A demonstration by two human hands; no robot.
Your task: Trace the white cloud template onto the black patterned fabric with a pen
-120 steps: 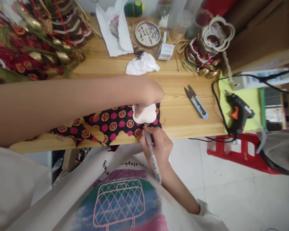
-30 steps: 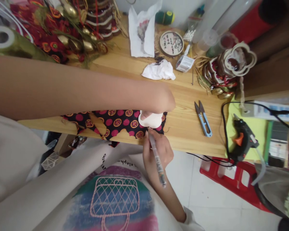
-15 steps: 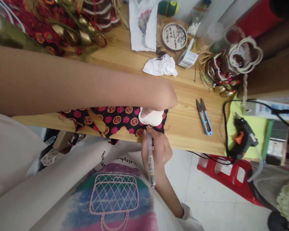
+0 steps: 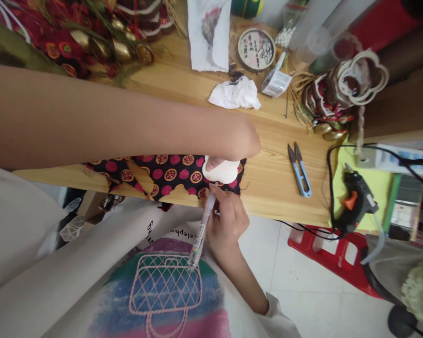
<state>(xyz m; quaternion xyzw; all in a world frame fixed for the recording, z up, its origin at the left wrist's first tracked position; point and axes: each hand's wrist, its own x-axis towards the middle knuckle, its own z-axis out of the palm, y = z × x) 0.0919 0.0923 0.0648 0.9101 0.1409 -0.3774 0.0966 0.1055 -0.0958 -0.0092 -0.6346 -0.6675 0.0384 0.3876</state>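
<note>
A white flower-shaped template [image 4: 225, 172] lies flat on a strip of black fabric [image 4: 176, 176] printed with pink and orange circles. My left hand [image 4: 232, 145] is bent over it, with the thumb pressing on its left side; the other fingers are hidden behind the wrist. In a closed grip, my right hand [image 4: 229, 211] holds a clear-barrelled pen [image 4: 200, 234], whose tip meets the template's lower edge. The fabric's lower edge has scalloped cut-outs beside the table's front edge.
Blue thread snips [image 4: 299, 171] lie to the right on the wooden table [image 4: 268, 197]. Beyond them are a hot glue gun [image 4: 354, 202] and its black cord. Crumpled tissue [image 4: 235, 93], a round tin [image 4: 256, 49] and a small box [image 4: 277, 83] stand behind my hands.
The pen's back end has swung left, while its tip has worked slightly left along the template's lower edge. My left thumb stays on the template. The view has shifted too.
</note>
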